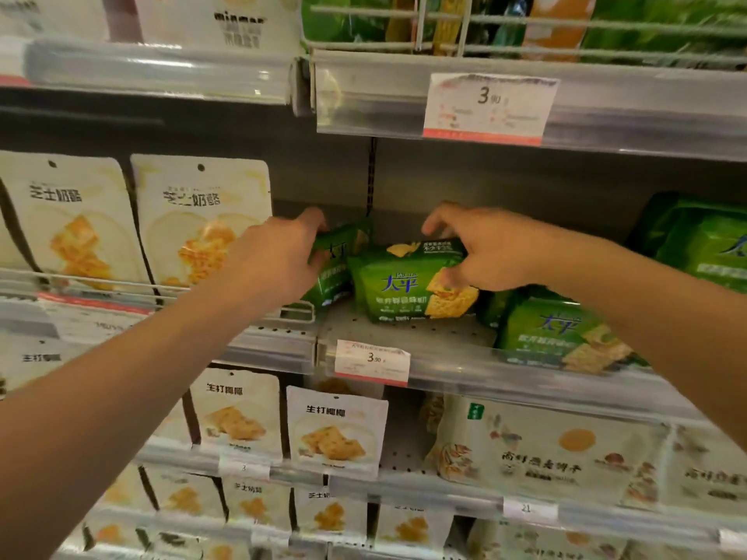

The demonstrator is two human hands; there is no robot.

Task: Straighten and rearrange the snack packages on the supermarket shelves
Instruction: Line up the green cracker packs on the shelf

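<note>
2 green packs [408,282], each gripped by 1 hand [279,256].

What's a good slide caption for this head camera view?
Left hand and right hand each grip a green cracker pack on the supermarket shelf.

Price tag "3.90" [491,107] in clear rail on upper shelf front edge [606,115]. Smaller 3.90 tag [372,361] on middle shelf front edge. Wire guard [525,30] along top shelf edge. Perforated grey shelf board [404,329]. Dark slotted upright [370,175] at back.
</note>
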